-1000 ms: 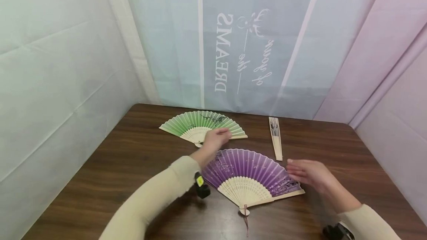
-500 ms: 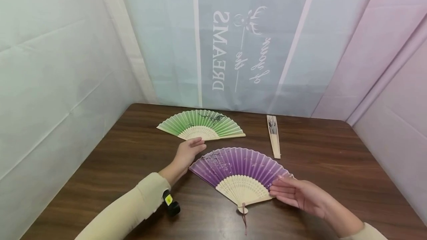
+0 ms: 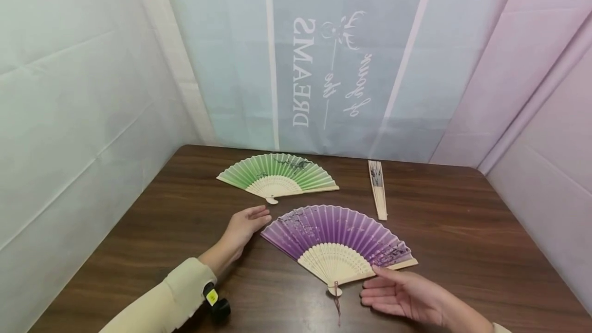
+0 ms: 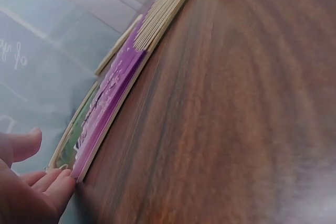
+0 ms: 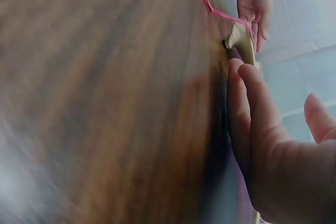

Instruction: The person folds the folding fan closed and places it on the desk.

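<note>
A spread purple folding fan [image 3: 337, 225] with pale pierced ribs lies on the dark wooden table, its handle end and cord tassel [image 3: 337, 304] toward the front. My left hand [image 3: 242, 227] is beside its left tip, fingers extended; in the left wrist view the fingertips [image 4: 63, 179] are right at the fan's corner. Near the fan's lower right edge is my right hand [image 3: 404, 297], palm turned inward and fingers straight, the thumb over the guard stick. Behind lies a spread green folding fan [image 3: 277, 168]. A folded fan [image 3: 378, 191] lies at the back right.
The wooden table [image 3: 462, 220] has its back edge against a hanging blue-grey cloth [image 3: 231, 66] with mirrored lettering. Pale cloth walls [image 3: 92, 117] stand on the left and right. A black wrist camera [image 3: 219, 307] sits below the left cuff.
My left hand has drawn back from over the green fan to the purple fan's left tip. My right hand has moved down and inward along its right edge. The purple fan lies nearly in place.
</note>
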The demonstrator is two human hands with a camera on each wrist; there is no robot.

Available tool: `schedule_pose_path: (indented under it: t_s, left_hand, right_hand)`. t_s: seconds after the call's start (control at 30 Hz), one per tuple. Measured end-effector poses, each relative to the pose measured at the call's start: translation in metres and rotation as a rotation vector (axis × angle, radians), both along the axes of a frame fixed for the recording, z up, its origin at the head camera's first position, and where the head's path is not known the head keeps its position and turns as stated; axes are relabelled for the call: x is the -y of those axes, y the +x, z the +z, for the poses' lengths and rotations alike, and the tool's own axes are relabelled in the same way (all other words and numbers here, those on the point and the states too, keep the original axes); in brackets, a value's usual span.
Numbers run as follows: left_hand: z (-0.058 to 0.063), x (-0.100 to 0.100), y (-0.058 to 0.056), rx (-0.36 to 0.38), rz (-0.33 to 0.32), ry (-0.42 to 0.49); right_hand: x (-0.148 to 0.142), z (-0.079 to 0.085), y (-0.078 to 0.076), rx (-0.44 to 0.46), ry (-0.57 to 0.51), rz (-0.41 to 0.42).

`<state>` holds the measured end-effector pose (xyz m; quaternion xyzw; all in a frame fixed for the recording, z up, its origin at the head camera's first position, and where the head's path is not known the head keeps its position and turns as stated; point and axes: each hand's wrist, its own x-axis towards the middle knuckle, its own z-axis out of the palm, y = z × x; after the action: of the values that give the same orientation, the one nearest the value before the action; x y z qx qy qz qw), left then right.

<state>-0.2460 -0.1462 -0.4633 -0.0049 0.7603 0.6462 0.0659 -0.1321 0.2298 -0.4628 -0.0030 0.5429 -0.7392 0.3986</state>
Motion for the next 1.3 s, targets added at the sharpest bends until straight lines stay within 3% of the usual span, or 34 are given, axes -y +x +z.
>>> schedule_pose_path:
  t_s: [0.23, 0.5, 0.87, 1.03, 1.3]
  left_hand:
    - [-0.003, 0.008, 0.008, 0.036, 0.001, -0.009]
    - [-0.003, 0.010, 0.015, 0.032, 0.004, 0.000]
    - [-0.004, 0.007, 0.016, -0.009, 0.008, -0.021]
    - [-0.004, 0.007, 0.018, 0.010, 0.039, 0.033]
    - [-0.001, 0.009, 0.017, 0.033, 0.102, 0.224]
  right_hand:
    - [0.005, -0.007, 0.004, 0.036, -0.121, -0.001]
    - [0.022, -0.012, 0.008, 0.012, -0.120, -0.190]
    - [0.041, -0.016, 0.001, 0.013, -0.171, -0.336]
    - [0.046, -0.017, 0.000, 0.008, -0.140, -0.397]
    - [0.048, -0.016, -0.002, -0.024, -0.133, -0.460]
